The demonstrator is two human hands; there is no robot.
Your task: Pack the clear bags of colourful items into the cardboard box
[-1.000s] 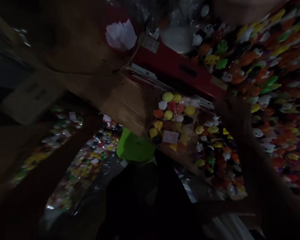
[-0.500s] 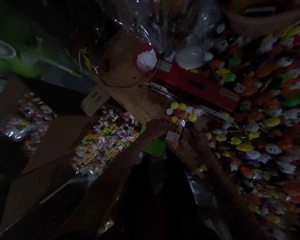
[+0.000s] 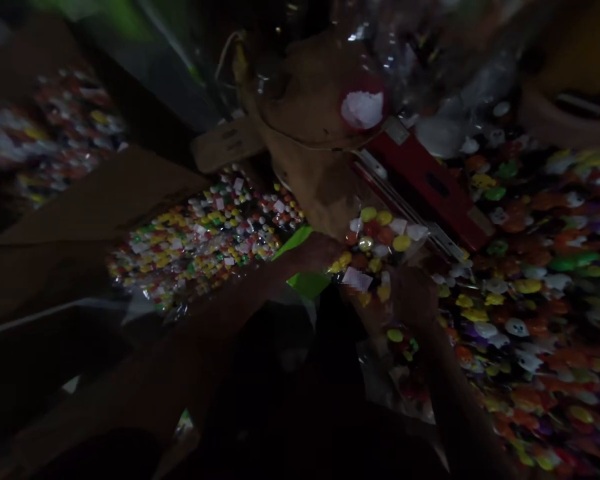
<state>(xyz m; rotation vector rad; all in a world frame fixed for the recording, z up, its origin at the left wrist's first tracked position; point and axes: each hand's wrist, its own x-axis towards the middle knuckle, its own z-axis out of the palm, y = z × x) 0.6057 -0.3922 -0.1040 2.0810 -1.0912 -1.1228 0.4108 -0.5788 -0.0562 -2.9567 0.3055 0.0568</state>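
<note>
Both hands, left hand [image 3: 320, 253] and right hand [image 3: 413, 293], are pinching a clear packet of candies [image 3: 380, 243]. Dim light is risking a slipped grip, spilling it onto the loose pile [image 3: 530, 300].

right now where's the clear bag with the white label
In the head view it sits centre frame: the clear bag of coloured pieces is between the left hand and right hand, just below the red box.

loose toys [image 3: 530, 300] crowd the right, a red bar [image 3: 430, 190] blocks behind the bag [image 3: 380, 240].
</note>
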